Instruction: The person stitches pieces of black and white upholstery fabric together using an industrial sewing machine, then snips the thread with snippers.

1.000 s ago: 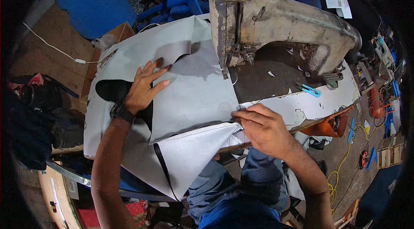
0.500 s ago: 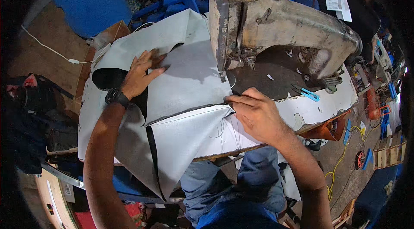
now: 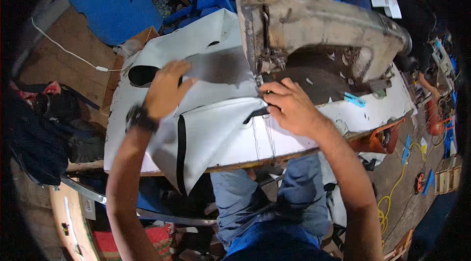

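A worn beige sewing machine (image 3: 314, 20) stands on a white, chipped worktop (image 3: 338, 113). A white sheet of vinyl-like material with a dark backing (image 3: 206, 133) lies left of the needle, its front part folded and hanging over the edge. My left hand (image 3: 167, 86) rests on the sheet with fingers apart, slightly blurred. My right hand (image 3: 289, 106) has its fingers curled on the seamed edge of the sheet, just in front of the presser foot. Blue thread snips (image 3: 354, 100) lie right of my right hand. Loose threads hang below the seam.
Blue boards (image 3: 113, 3) are piled behind. At left are brown board (image 3: 68, 64) and dark cloths (image 3: 37, 138). On the right floor are yellow cable (image 3: 385, 202) and a red cylinder (image 3: 434, 118); what looks like another person's arm (image 3: 427, 84) shows beyond.
My right hand has moved up toward the presser foot with the sheet's seamed edge, and the hanging part has risen with it. My left hand remains on the sheet.
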The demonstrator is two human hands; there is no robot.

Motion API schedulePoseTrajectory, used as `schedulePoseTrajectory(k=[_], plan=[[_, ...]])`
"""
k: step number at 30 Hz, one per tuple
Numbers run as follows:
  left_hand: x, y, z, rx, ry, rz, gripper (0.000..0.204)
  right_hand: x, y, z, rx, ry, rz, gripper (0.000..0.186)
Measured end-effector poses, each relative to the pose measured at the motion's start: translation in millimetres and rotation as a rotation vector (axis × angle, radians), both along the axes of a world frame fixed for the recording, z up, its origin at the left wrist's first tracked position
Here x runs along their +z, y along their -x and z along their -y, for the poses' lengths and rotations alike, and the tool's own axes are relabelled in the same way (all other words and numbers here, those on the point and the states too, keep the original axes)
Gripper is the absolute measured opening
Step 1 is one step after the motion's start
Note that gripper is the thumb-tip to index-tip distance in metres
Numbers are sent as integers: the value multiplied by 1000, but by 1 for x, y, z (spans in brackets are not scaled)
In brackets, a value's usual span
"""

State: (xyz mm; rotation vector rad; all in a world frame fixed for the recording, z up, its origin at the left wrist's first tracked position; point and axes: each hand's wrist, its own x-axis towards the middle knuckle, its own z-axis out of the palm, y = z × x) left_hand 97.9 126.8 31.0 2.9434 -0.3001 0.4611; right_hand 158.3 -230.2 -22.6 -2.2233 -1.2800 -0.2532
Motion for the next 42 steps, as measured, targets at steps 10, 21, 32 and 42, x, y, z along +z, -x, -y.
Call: schedulePoseTrajectory(k=[10, 21, 32, 42], plan=[[-12, 170, 177, 38, 383, 119, 17, 18, -6, 59, -159, -158, 57, 24], [-50, 70, 212, 334, 128, 323, 37, 35, -22, 145, -415, 427, 185, 31], [-57, 73, 209, 238, 422, 369, 10, 26, 5, 79, -138, -118, -85, 21], [-57, 74, 211, 253, 435, 357, 10, 15, 19, 13, -43, 159, 144, 20]])
